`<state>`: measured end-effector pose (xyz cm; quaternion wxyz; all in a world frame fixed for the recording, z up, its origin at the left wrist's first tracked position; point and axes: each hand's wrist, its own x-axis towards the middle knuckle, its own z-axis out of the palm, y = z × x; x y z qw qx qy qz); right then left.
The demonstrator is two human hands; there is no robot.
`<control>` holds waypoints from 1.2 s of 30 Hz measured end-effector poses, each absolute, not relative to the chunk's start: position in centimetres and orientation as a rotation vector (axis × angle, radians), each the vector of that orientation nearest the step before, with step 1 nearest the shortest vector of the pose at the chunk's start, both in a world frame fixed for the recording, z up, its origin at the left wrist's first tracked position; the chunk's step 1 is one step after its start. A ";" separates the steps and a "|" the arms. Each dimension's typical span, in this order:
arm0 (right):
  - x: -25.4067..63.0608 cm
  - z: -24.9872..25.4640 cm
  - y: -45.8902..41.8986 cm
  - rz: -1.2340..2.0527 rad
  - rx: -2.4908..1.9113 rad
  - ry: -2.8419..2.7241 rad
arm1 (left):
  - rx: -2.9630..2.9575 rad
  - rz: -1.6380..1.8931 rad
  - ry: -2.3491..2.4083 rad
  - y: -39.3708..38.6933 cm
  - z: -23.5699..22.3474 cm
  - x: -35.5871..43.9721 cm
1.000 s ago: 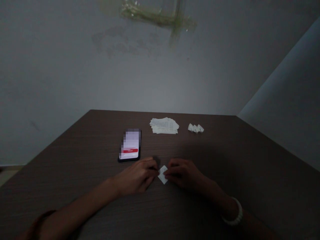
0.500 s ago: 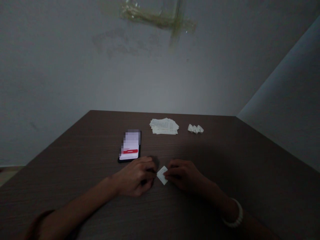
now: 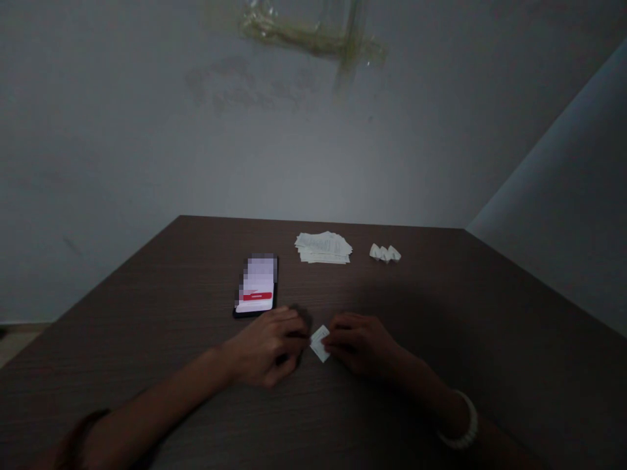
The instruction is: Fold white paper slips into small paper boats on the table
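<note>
A small folded square of white paper [image 3: 320, 344] lies on the table with one corner toward me, faint print on its face. My right hand [image 3: 360, 343] is closed at its right corner, thumb and fingertips pinching the paper. My left hand [image 3: 274, 346] has its fingers bent together, the tips at the paper's left corner. Whether the left fingers grip that corner or only touch it is hard to see in the dim light.
A phone [image 3: 257, 284] with a lit screen lies just beyond my left hand. Farther back is a stack of printed paper pieces [image 3: 323, 248], and to its right several small folded paper shapes [image 3: 385, 253]. The brown table [image 3: 206, 248] ends at a grey wall.
The whole view has shifted very slightly. My left fingertips sit about the same at the paper's left corner, and the right hand keeps its pinch.
</note>
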<state>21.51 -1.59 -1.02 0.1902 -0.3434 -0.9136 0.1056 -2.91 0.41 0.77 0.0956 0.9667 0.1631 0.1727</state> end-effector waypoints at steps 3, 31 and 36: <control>21.5 -1.0 -1.6 0.251 -0.962 -2.598 | 2.870 0.505 0.496 0.4 0.5 -3.1; 22.9 0.1 -1.5 0.382 -0.969 -2.664 | 2.946 0.455 0.629 0.0 0.5 -2.5; 23.2 0.4 -1.4 0.391 -0.982 -2.650 | 2.951 0.489 0.635 -0.2 0.6 -2.4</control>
